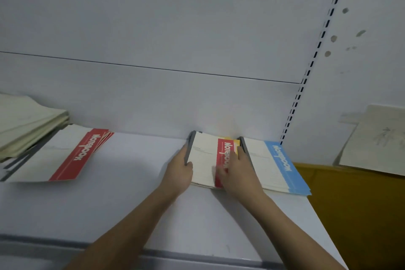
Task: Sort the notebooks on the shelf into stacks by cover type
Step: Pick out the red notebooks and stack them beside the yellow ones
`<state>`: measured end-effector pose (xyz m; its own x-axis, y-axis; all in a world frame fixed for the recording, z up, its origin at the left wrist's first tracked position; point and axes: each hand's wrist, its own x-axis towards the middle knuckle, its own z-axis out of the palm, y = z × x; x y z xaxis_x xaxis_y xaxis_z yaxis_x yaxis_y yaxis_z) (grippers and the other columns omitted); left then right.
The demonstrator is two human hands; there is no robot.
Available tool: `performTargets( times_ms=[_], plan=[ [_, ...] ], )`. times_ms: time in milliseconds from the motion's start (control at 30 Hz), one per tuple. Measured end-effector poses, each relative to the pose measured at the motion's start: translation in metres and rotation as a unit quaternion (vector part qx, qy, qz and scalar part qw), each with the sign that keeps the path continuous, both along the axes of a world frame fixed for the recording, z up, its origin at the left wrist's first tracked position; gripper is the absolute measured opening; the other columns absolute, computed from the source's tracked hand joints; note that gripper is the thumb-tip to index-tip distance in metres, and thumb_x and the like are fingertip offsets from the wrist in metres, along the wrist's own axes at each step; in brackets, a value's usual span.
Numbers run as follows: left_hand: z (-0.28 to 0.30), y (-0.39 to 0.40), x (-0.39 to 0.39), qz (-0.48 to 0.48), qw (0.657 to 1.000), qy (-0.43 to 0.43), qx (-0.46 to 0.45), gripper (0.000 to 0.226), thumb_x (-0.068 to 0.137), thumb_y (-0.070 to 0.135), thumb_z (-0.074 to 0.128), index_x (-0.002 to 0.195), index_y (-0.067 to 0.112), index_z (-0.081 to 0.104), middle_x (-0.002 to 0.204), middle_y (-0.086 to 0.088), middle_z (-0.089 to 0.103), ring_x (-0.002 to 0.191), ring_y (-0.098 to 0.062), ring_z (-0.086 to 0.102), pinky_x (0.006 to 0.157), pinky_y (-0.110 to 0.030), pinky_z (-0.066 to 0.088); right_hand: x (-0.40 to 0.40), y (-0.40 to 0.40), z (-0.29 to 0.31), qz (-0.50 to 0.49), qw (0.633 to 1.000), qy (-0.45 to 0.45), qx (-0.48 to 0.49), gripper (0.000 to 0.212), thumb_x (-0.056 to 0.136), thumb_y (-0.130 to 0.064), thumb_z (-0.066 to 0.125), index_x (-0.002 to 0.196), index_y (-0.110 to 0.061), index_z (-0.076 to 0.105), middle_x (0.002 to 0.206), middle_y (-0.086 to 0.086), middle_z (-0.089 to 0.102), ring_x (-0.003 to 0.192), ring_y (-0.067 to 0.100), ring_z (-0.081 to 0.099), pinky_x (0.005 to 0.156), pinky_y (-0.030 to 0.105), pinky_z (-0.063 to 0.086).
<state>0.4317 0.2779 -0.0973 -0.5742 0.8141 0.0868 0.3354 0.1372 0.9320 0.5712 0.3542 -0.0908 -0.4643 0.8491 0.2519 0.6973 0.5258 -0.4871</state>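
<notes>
Our left hand (179,167) grips the middle notebook stack's (205,160) dark spine on the shelf (135,182), while our right hand (235,173) presses flat on its red cover.

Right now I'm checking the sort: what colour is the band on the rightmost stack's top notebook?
Light blue, on the rightmost stack, clearest in the head view.

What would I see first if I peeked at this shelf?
Two hands in the middle: the left hand grips the edge of a notebook pile whose top notebook has a red band, and the right hand rests on it. A blue-banded stack sits just right, and a red-banded stack lies far left.
</notes>
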Motion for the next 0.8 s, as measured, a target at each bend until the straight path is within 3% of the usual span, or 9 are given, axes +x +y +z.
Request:
performTargets(
  times_ms=[67, 133, 200, 300, 367, 533, 567, 700, 800],
  plan=[
    [0.003, -0.007, -0.010, 0.051, 0.998, 0.011, 0.023, 0.059, 0.094, -0.007, 0.038, 0.148, 0.016, 0.039, 0.134, 0.002, 0.057, 0.120, -0.020, 0.055, 0.101, -0.033, 0.046, 0.005, -0.006, 0.005, 0.023, 0.999, 0.028, 0.030, 0.037, 0.096, -0.032, 0.045, 0.128, -0.014, 0.046, 0.136, 0.002, 0.042, 0.121, 0.020, 0.046, 0.098, 0.033, 0.043],
    [0.010, -0.016, -0.020, 0.100, 0.994, 0.016, 0.052, 0.056, 0.093, -0.005, 0.042, 0.145, 0.016, 0.043, 0.134, -0.004, 0.059, 0.119, -0.025, 0.058, 0.101, -0.044, 0.049, 0.012, -0.011, 0.010, 0.057, 0.996, 0.040, 0.050, 0.035, 0.098, -0.030, 0.043, 0.128, -0.013, 0.049, 0.141, 0.004, 0.040, 0.128, 0.022, 0.042, 0.100, 0.033, 0.039],
    [0.025, -0.029, -0.026, 0.136, 0.986, 0.010, 0.091, 0.048, 0.097, -0.003, 0.044, 0.142, 0.015, 0.047, 0.128, 0.000, 0.059, 0.114, -0.021, 0.058, 0.093, -0.039, 0.052, 0.017, -0.018, 0.021, 0.095, 0.992, 0.072, 0.046, 0.041, 0.099, -0.028, 0.046, 0.137, -0.012, 0.045, 0.150, 0.002, 0.034, 0.137, 0.018, 0.034, 0.106, 0.023, 0.029],
    [0.043, -0.054, -0.036, 0.181, 0.975, 0.021, 0.130, 0.041, 0.098, -0.002, 0.046, 0.136, 0.010, 0.053, 0.122, 0.002, 0.059, 0.112, -0.018, 0.056, 0.087, -0.033, 0.051, 0.008, -0.032, 0.036, 0.171, 0.969, 0.174, 0.040, 0.035, 0.097, -0.018, 0.050, 0.131, -0.013, 0.051, 0.127, -0.005, 0.045, 0.118, 0.005, 0.041, 0.091, -0.002, 0.025],
    [0.039, -0.070, -0.048, 0.214, 0.967, 0.040, 0.130, 0.042, 0.094, -0.008, 0.045, 0.131, 0.006, 0.058, 0.122, -0.003, 0.062, 0.113, -0.022, 0.058, 0.088, -0.033, 0.049, -0.007, -0.048, 0.034, 0.225, 0.955, 0.189, 0.027, 0.032, 0.096, -0.017, 0.052, 0.128, -0.016, 0.053, 0.121, -0.010, 0.046, 0.100, -0.007, 0.039, 0.087, 0.004, 0.032],
    [0.018, -0.097, -0.079, 0.260, 0.963, 0.043, 0.054, 0.041, 0.095, -0.009, 0.045, 0.127, 0.008, 0.063, 0.133, -0.006, 0.057, 0.115, -0.018, 0.050, 0.095, -0.029, 0.041, -0.049, -0.093, 0.005, 0.286, 0.948, 0.141, 0.001, 0.037, 0.099, -0.026, 0.051, 0.135, -0.019, 0.047, 0.131, -0.007, 0.047, 0.111, 0.004, 0.046, 0.089, 0.000, 0.034],
    [0.014, -0.099, -0.087, 0.257, 0.964, 0.039, 0.051, 0.040, 0.096, -0.008, 0.045, 0.127, 0.009, 0.063, 0.135, -0.006, 0.056, 0.116, -0.018, 0.049, 0.095, -0.028, 0.040, -0.060, -0.097, 0.003, 0.286, 0.950, 0.124, -0.009, 0.039, 0.099, -0.029, 0.050, 0.137, -0.019, 0.044, 0.133, -0.007, 0.046, 0.115, 0.008, 0.047, 0.091, 0.000, 0.032],
    [0.014, -0.103, -0.125, 0.228, 0.971, 0.018, 0.070, 0.040, 0.095, -0.009, 0.045, 0.125, 0.010, 0.066, 0.129, -0.007, 0.059, 0.108, -0.019, 0.055, 0.081, -0.020, 0.045, -0.120, -0.099, 0.000, 0.235, 0.967, 0.102, -0.006, 0.047, 0.097, -0.038, 0.051, 0.140, -0.023, 0.040, 0.140, -0.004, 0.043, 0.125, 0.018, 0.045, 0.103, 0.031, 0.042],
    [0.027, -0.118, -0.170, 0.216, 0.969, -0.017, 0.123, 0.045, 0.091, -0.012, 0.046, 0.116, 0.017, 0.069, 0.123, -0.005, 0.066, 0.109, -0.019, 0.061, 0.093, -0.030, 0.049, -0.161, -0.097, 0.013, 0.196, 0.962, 0.188, -0.028, 0.039, 0.102, -0.040, 0.038, 0.137, -0.023, 0.039, 0.131, -0.009, 0.042, 0.119, 0.009, 0.043, 0.097, 0.024, 0.036]
  ],
)
